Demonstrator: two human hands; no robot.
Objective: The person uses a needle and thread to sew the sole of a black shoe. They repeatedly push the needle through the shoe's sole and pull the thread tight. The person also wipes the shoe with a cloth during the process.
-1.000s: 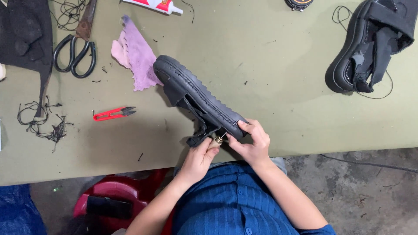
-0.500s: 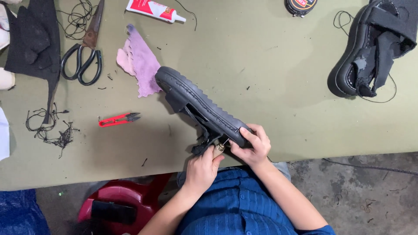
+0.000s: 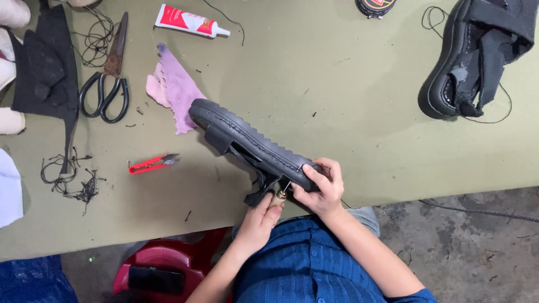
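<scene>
Desk (image 3: 348,101) in dull olive green fills most of the view, its near edge running just in front of a person in a blue ribbed shirt. Across the middle, a black sandal (image 3: 247,140) with a thick ridged sole is held tilted on its side, toe end out over the desk beside a crumpled pink cloth (image 3: 174,90), heel end just above the near edge. Right hand (image 3: 321,188) has its fingers clamped round that heel end, thumb on the sole. Left hand (image 3: 259,221) comes up from below with its fingers pinched together on a small awl (image 3: 282,192) with a brass collar, the metal tip touching the sole edge right beside the right thumb (the exact spot it meets is too small to make out). A loose black strap hangs down below the sandal, next to the awl.

Far right, a second black sandal (image 3: 471,62) lies on its side with a dark thread looped round it, well apart from the hands. Far left, a piece of black fabric (image 3: 48,73), then big black-handled scissors (image 3: 106,78) near the cloth. Top, a red and white glue tube (image 3: 191,21). Small red snips (image 3: 152,164) lie left of the held sandal, with a tangle of black thread scraps (image 3: 70,177) further left.
</scene>
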